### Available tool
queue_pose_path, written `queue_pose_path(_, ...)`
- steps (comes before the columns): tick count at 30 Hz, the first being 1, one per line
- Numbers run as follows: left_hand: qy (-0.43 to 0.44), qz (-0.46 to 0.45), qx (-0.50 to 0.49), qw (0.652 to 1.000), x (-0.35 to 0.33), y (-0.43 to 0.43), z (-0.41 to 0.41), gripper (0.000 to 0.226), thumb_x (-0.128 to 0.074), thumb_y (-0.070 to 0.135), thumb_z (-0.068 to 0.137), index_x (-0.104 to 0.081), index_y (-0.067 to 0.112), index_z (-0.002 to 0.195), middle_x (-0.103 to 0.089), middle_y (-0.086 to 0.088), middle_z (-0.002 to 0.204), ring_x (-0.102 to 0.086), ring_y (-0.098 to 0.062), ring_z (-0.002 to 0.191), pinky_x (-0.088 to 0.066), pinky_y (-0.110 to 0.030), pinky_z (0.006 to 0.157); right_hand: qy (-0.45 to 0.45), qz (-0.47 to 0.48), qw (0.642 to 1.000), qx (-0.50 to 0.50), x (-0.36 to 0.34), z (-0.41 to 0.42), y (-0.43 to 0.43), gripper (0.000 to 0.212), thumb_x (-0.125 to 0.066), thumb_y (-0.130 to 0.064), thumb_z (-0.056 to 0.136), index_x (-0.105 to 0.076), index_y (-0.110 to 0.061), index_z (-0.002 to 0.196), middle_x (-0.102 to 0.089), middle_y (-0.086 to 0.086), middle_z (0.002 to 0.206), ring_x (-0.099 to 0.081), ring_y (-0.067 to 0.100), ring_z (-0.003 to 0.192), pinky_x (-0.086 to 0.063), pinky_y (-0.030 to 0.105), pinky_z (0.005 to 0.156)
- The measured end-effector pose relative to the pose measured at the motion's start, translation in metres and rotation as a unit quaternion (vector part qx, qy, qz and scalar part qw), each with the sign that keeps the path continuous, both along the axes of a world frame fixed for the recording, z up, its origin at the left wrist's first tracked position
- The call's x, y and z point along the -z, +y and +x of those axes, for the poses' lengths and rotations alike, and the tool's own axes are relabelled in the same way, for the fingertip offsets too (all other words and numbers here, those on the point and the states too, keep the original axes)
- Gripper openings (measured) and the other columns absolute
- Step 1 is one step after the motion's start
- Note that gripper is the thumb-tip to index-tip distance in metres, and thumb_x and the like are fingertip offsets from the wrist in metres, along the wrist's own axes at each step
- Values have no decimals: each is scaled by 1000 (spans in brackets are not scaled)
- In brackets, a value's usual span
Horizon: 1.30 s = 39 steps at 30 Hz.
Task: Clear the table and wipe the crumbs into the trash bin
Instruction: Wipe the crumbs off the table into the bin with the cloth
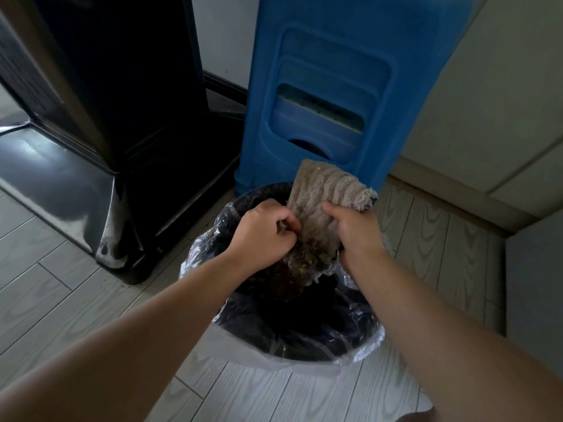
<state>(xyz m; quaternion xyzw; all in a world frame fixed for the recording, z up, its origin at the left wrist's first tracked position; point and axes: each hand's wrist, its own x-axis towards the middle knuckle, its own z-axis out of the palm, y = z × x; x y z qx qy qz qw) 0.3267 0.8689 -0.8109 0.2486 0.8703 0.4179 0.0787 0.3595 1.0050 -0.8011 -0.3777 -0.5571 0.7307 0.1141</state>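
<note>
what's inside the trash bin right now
A clear plastic liner over dark contents in the trash bin. The cloth and both hands cover the middle; the bottom is hidden.

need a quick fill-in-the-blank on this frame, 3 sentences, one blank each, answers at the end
1. Both hands hold a grey cloth directly over the ____, which is lined with a clear plastic bag.
2. The tall plastic stool standing behind the bin is ____ in colour.
3. The right hand grips the cloth while the fingers of the left hand pick at its ____-covered lower part.

Missing words: trash bin; blue; crumb
</note>
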Motion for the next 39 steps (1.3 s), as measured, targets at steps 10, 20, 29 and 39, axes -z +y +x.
queue_pose_path(10,33,8,28,999,5,9,3,1,-68,11,79,-68,11,80,-54,16,66,-51,5,60,-36,0,61,11,10,1000,-14,2,1,-4,33,-63,1,80,-61,-5,113,-66,14,111,-65,29,98,-53,44,89)
queue_pose_path(20,-127,-58,-77,987,21,2,-8,30,-60,37,85,-66,10,97,-63,-1,97,-62,-19,90,-49,-26,79,36,-65,997,-3,-2,-4,20,25,-69,-3,78,-62,-15,99,-67,3,98,-64,24,96,-52,45,87)
queue_pose_path(29,-251,82,-131,955,20,8,-6,14,-65,31,85,-61,18,83,-63,-6,78,-64,-21,68,-58,-35,62,78,-27,995,-59,1,0,3,26,-63,4,81,-61,-22,85,-66,0,92,-65,16,85,-54,34,75)
queue_pose_path(39,-385,149,-200,888,16,1,-4,32,-52,2,88,-54,7,120,-60,-8,97,-62,-16,74,-57,-28,62,84,-18,996,-8,1,-3,12,30,-65,1,81,-56,-27,85,-63,-4,96,-61,22,100,-47,47,97)
